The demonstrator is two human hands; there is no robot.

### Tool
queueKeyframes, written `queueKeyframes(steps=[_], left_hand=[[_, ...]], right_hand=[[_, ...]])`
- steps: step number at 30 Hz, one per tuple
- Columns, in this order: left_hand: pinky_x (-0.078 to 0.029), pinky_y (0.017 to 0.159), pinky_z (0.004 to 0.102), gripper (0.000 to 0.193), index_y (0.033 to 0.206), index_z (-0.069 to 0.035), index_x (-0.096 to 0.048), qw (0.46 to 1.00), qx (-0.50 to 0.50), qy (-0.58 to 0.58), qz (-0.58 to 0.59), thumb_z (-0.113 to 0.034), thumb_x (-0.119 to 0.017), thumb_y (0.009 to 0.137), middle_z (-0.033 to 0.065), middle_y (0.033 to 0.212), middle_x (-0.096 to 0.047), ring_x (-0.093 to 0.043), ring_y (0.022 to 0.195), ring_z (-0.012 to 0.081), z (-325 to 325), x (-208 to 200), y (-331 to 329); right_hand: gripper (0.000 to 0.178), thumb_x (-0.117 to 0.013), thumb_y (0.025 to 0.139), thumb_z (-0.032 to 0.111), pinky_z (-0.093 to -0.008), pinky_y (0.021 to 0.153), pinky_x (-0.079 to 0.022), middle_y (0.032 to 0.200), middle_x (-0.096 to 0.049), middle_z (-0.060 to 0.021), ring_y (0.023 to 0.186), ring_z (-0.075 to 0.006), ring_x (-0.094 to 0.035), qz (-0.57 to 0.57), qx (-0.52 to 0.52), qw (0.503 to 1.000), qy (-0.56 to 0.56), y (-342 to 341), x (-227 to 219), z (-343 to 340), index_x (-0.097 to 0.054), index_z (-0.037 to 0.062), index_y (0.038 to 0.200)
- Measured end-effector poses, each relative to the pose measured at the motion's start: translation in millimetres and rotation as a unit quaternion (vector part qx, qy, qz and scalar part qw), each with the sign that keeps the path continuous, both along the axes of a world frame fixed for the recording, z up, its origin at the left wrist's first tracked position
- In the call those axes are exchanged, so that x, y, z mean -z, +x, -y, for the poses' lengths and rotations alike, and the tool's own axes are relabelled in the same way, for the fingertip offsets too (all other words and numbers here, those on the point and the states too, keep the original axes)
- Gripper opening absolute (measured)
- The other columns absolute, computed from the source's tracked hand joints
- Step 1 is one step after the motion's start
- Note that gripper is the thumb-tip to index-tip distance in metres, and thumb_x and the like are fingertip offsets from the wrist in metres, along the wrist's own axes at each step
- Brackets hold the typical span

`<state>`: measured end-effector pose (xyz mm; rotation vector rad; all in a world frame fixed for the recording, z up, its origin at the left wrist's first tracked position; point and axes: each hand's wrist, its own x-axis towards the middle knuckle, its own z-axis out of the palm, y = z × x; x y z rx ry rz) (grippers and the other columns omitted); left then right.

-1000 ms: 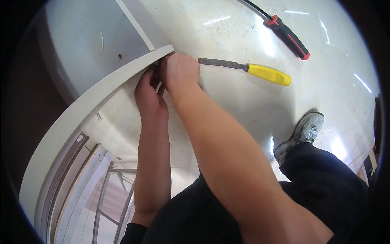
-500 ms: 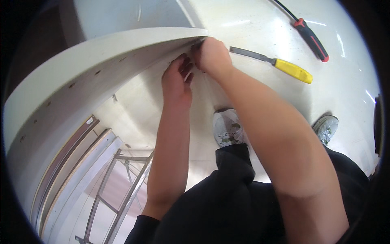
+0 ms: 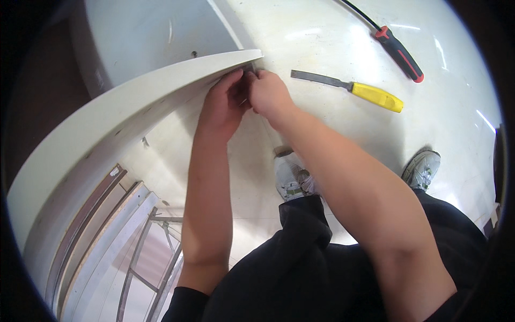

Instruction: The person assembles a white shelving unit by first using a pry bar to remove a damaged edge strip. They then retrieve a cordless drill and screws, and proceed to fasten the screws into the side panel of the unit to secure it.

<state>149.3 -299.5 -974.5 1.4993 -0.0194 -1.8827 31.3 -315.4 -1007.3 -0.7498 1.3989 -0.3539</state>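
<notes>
A long white panel (image 3: 145,91) with small dark holes along its inner face runs across the left, its end at the top middle. At the underside of that end, my two hands meet. My right hand (image 3: 271,96) is closed, its fingertips pressed in by a small dark piece (image 3: 249,68) at the panel's end, too shaded to name. Beside it my left hand (image 3: 221,107) has its fingers curled in toward the right one's; what they hold is hidden. Right of my hands, a chisel (image 3: 375,97) with a yellow handle lies on the pale floor.
Beyond the chisel lies a black-and-red handled screwdriver-like tool (image 3: 401,56). Several boards (image 3: 102,231) and a metal frame (image 3: 140,263) stand at lower left. A grey-blue panel (image 3: 145,32) is behind the white one. My shoes (image 3: 294,174) are on the floor (image 3: 343,145).
My left hand has come up to the panel's end, its fingers going from loosely apart to curled beside the right hand's. The view has shifted slightly, so the floor tools appear further left.
</notes>
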Motion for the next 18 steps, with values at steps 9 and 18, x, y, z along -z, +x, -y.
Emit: queueKeyframes(steps=[9, 18], left_hand=[[-0.046, 0.063, 0.0237, 0.018, 0.099, -0.007, -0.066, 0.984, -0.009, 0.02, -0.178, -0.02, -0.058, 0.088, 0.0004, 0.086, -0.066, -0.059, 0.074, 0.011, -3.1, 32.5, 10.5], [-0.045, 0.055, 0.0243, 0.01, 0.088, -0.008, -0.065, 0.998, 0.001, 0.02, -0.055, -0.014, -0.058, 0.085, -0.0003, 0.074, -0.061, -0.055, 0.061, 0.0096, -4.6, 31.0, 0.9]], right_hand=[[0.033, -0.042, 0.088, 0.015, -0.0453, 0.084, -0.048, 0.09, -0.063, -0.0303, 0.095, -0.0431, -0.061, 0.133, -0.01, 0.987, 0.092, -13.1, -13.3, 11.7, -0.062, -0.012, 0.086], [0.023, -0.049, 0.077, 0.006, -0.0452, 0.084, -0.049, 0.089, -0.063, -0.0313, 0.095, -0.0447, -0.059, 0.019, -0.035, 0.997, -0.061, -7.3, 9.8, 4.1, -0.063, -0.0104, 0.084]])
